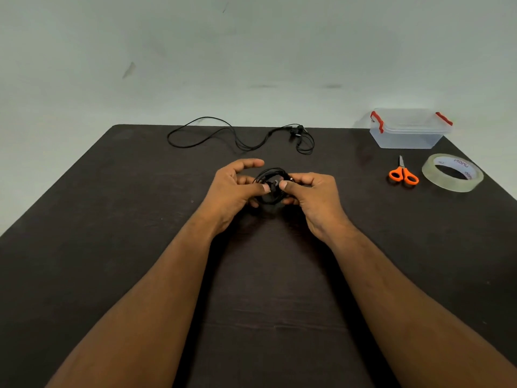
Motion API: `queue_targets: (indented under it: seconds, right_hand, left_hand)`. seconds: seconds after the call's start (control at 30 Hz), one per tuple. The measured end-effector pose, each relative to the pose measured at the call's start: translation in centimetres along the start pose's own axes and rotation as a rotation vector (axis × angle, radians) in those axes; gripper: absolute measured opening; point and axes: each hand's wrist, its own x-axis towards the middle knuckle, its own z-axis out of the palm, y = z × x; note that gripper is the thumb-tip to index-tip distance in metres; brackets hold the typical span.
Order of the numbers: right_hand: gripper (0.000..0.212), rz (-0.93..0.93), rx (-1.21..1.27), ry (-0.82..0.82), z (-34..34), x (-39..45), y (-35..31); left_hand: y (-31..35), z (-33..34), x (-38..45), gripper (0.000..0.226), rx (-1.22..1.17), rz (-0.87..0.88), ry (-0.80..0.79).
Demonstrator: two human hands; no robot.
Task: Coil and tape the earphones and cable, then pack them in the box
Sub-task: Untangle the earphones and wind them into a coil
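A small coil of black cable (272,175) is held above the middle of the dark table between both hands. My left hand (236,189) pinches its left side with thumb and fingers. My right hand (313,193) pinches its right side, thumb on top. Black earphones (240,135) lie uncoiled and loose at the table's far edge, their buds at the right end. A clear plastic box (408,130) with red clips stands open at the far right. A roll of clear tape (452,172) lies near the right edge, with orange-handled scissors (403,173) just left of it.
The dark table (112,219) ends at a pale wall (251,51) behind. Its far edge runs just behind the loose earphones, whose loop hangs slightly over it.
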Motion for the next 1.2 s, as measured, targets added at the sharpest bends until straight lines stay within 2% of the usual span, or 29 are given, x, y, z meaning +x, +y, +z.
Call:
queue_targets:
  seconds: [0.13, 0.23, 0.33, 0.47, 0.6, 0.67, 0.77, 0.87, 1.03, 1.13, 1.2]
  right_hand:
    - [0.021, -0.179, -0.160, 0.004, -0.8, 0.3, -0.4]
    - [0.025, -0.312, -0.222, -0.036, -1.1, -0.2, -0.7]
    - [0.018, -0.370, -0.294, -0.047, -1.2, -0.3, -0.7]
    - [0.009, -0.280, -0.508, -0.113, -1.5, -0.1, -0.2]
    - [0.014, -0.305, -0.836, -0.131, -1.5, 0.2, 0.2]
    - [0.019, -0.322, -0.929, -0.121, -1.3, 0.4, 0.3]
    - [0.012, -0.321, -0.841, -0.105, -1.3, 0.4, 0.3]
    - [0.009, -0.323, -0.677, -0.052, -1.5, 0.2, 0.3]
    - [0.017, -0.247, -0.389, -0.004, -1.3, 0.3, 0.3]
    - [0.016, -0.232, -0.140, -0.007, -1.2, 0.2, -0.2]
    - [0.015, -0.244, -0.040, -0.018, -1.4, 0.1, -0.5]
  left_hand:
    - [0.2, 0.8, -0.2, 0.050, 0.059, -0.005, -0.071]
    - [0.4, 1.6, -0.4, 0.049, -0.028, -0.105, -0.170]
    - [0.5, 1.7, -0.5, 0.051, -0.020, -0.199, -0.227]
    - [0.6, 1.8, -0.7, 0.051, 0.125, -0.225, -0.173]
    - [0.4, 2.0, -0.7, 0.030, 0.447, -0.084, -0.063]
    - [0.2, 2.0, -0.8, 0.018, 0.522, -0.013, -0.015]
    - [-0.1, 2.1, -0.8, 0.004, 0.537, -0.006, 0.045]
    - [-0.2, 1.9, -0.7, 0.014, 0.432, -0.083, 0.067]
    - [0.5, 0.7, -0.8, 0.003, -0.022, -0.099, -0.100]
    - [0.4, 0.5, -1.0, 0.006, -0.146, -0.066, -0.239]
    - [0.3, 0.6, -1.1, 0.006, -0.151, 0.022, -0.220]
